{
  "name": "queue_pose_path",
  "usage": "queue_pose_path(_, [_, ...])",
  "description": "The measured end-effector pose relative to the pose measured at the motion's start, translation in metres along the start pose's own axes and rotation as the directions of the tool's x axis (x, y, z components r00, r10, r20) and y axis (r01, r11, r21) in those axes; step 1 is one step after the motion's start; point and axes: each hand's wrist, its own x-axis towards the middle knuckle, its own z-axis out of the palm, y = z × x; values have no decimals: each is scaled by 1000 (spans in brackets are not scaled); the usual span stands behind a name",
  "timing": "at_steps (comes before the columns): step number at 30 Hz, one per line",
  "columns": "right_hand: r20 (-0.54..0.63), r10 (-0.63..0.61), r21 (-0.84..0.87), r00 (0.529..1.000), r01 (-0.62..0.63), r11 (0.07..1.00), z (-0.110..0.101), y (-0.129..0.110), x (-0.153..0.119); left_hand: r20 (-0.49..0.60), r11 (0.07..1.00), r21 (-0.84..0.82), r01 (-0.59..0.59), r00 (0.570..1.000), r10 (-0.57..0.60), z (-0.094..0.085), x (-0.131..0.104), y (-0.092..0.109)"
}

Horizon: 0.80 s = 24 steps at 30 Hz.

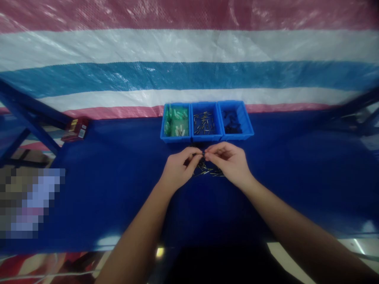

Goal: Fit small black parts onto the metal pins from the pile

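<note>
My left hand (182,165) and my right hand (231,161) meet fingertip to fingertip above the blue table. Both are closed in a pinch on a small thin dark rod (203,154), mostly covered by the fingers. Under and just behind the hands lies a loose pile of slim metal pins (204,169), some gold-coloured. Past the fingers stand three blue bins side by side. The left bin (177,139) holds clear and green bagged pieces, the middle bin (207,138) similar slim metal pins, and the right bin (238,137) dark small parts.
A dark red box (76,129) sits at the table's (124,185) far left corner. Blue metal frame legs (32,114) rise at the left. A striped plastic sheet (189,47) hangs behind the table. At the left edge a pixelated patch hides part of the view.
</note>
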Motion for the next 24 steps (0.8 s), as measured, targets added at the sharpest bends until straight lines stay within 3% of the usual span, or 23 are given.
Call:
queue_pose_path(11, [26,-13,9,1000,13,1000,2,-1,-4,83,999,22,40,996,-42,-6,1,1])
queue_pose_path(20, [-25,3,-2,1000,-3,1000,1,-1,-1,-1,1000,5,-3,1000,3,0,0,0])
queue_pose_path(24, [0,-3,5,1000,3,1000,2,-2,-2,26,1000,-3,18,1000,-18,-1,0,0])
